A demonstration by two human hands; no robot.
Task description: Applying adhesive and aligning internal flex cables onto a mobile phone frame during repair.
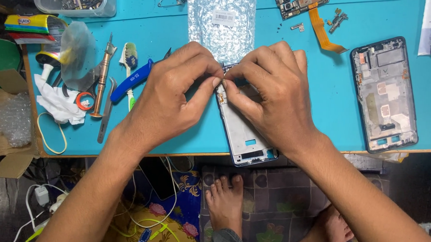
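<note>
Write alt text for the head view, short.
Both hands, left hand and right hand, pinch at the top of an opened phone frame overhanging a blue work mat. A second phone frame lies right; blue-handled cutters and a screwdriver lie left.

Phone frame (246,136) left of second frame (386,93)

On the turquoise mat (320,120) lie a second stripped phone frame (384,95) at right, a bubble-wrap pouch (222,21) top centre, an orange flex cable (322,30) — and, at left, a copper screwdriver (103,76), blue-handled cutters (131,81), a toothbrush (129,60).
</note>
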